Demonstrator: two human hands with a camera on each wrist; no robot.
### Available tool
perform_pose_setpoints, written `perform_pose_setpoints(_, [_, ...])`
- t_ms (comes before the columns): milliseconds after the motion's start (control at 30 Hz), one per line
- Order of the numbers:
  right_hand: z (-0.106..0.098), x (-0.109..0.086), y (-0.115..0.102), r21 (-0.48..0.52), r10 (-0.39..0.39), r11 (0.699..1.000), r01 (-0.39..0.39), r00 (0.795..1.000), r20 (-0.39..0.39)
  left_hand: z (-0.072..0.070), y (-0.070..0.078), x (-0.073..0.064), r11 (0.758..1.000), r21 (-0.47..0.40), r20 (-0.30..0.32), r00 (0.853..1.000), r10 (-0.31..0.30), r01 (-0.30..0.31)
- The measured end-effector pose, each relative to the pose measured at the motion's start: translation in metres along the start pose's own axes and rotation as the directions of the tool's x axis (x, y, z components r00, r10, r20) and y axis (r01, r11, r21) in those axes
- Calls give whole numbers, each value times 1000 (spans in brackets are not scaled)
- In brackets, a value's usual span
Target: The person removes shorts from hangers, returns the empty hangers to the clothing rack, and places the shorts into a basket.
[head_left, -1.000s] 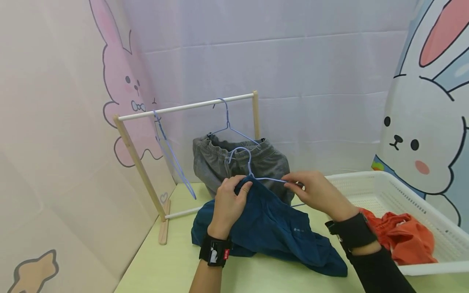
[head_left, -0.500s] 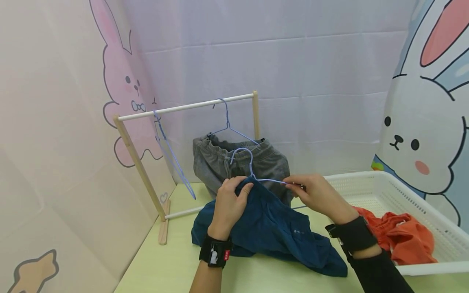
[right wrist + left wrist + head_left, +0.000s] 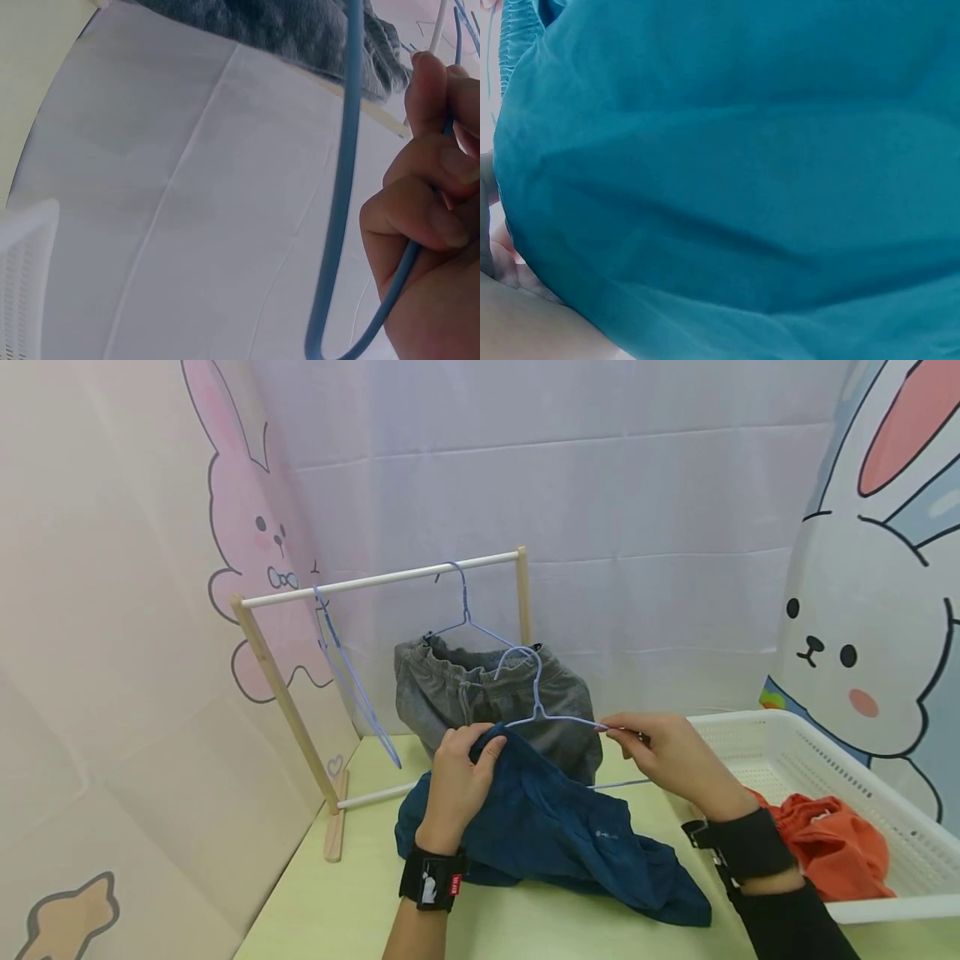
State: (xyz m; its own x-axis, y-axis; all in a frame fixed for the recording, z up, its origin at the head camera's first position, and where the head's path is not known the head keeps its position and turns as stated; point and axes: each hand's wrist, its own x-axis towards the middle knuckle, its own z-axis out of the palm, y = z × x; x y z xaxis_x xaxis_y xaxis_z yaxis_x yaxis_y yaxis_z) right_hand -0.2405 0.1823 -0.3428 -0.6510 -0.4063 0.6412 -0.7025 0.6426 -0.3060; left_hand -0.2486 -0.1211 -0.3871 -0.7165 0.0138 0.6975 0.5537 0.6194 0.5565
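Note:
Dark blue shorts (image 3: 555, 827) lie bunched on the table, their top edge raised. My left hand (image 3: 457, 789) pinches that edge between thumb and fingers. In the left wrist view the blue cloth (image 3: 742, 187) fills most of the picture, with a gathered elastic waistband (image 3: 517, 41) at top left. My right hand (image 3: 660, 756) grips the right arm of a light blue wire hanger (image 3: 538, 697), hook upward. The hanger's left arm runs down to the raised edge, where its end is hidden. In the right wrist view, curled fingers (image 3: 427, 187) hold the wire (image 3: 341, 187).
Behind stands a rack with a white rail (image 3: 382, 579) and wooden posts (image 3: 288, 702). Grey shorts (image 3: 498, 693) hang there on a hanger, and bare hangers (image 3: 356, 685) hang at left. A white basket (image 3: 892, 910) at right contains an orange garment (image 3: 840, 847).
My right hand and the hanger have shifted right, and the hanger's left arm now shows above the cloth. My left hand has moved slightly left with the raised edge.

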Motion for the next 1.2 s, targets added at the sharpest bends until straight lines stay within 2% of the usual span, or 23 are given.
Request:
perform_pose_setpoints(267, [-16,-9,7,-42,-6,999,3,998,-64,-3,-7,-3,1000,20,2,1000,-18,17])
perform_pose_setpoints(533, [-32,-21,9,-56,94,994,-99,992,-81,-4,-16,-6,1000,12,-21,999,-29,29])
perform_pose_setpoints(900, [-55,-36,15,-70,147,985,-157,980,-137,-8,-26,-15,997,3,-50,996,-79,79])
perform_pose_setpoints(1067, [-68,-40,13,-81,145,983,-162,972,-187,-10,-30,-19,995,4,-64,993,-96,96])
perform_pose_setpoints(1200, [-78,-41,8,-89,133,983,-158,963,-235,-9,-32,-23,993,19,-51,992,-114,115])
